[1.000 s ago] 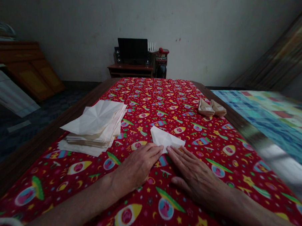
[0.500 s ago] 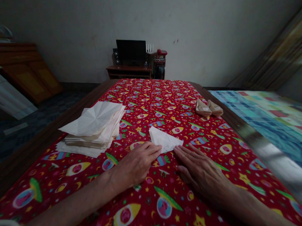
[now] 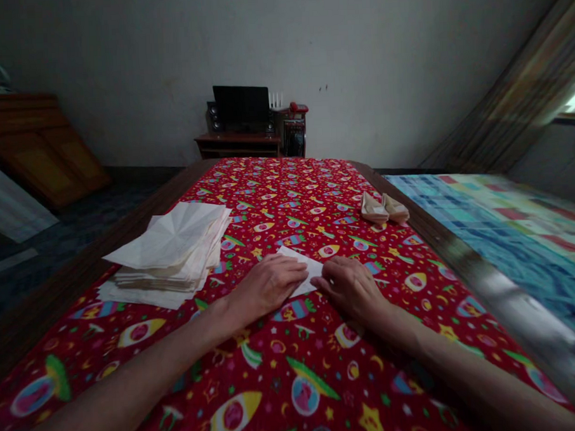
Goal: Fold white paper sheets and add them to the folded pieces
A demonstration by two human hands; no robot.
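Observation:
A small folded sheet of white paper (image 3: 313,269) lies on the red patterned tablecloth (image 3: 294,361) in front of me. My left hand (image 3: 274,279) rests across its left part, fingers laid together and pressing it down; the thumb is mostly hidden. At the paper's right end, my right hand (image 3: 350,286) has its fingers curled, with thumb and fingertips pinching that corner. Both hands cover much of the paper, so its exact fold is partly hidden. Left of my hands sits a stack of creased paper sheets (image 3: 174,236).
Two folded tan paper pieces (image 3: 385,209) stand near the table's right edge. Beyond the far end are a monitor (image 3: 241,104) on a small desk and a red telephone (image 3: 298,107). A bed with a patchwork cover (image 3: 464,233) lies to the right, a wooden cabinet (image 3: 41,143) to the left.
My right hand has gone from flat, stretched fingers to a curled pinch at the paper's right corner. My left hand has spread further over the paper. The view has shifted slightly.

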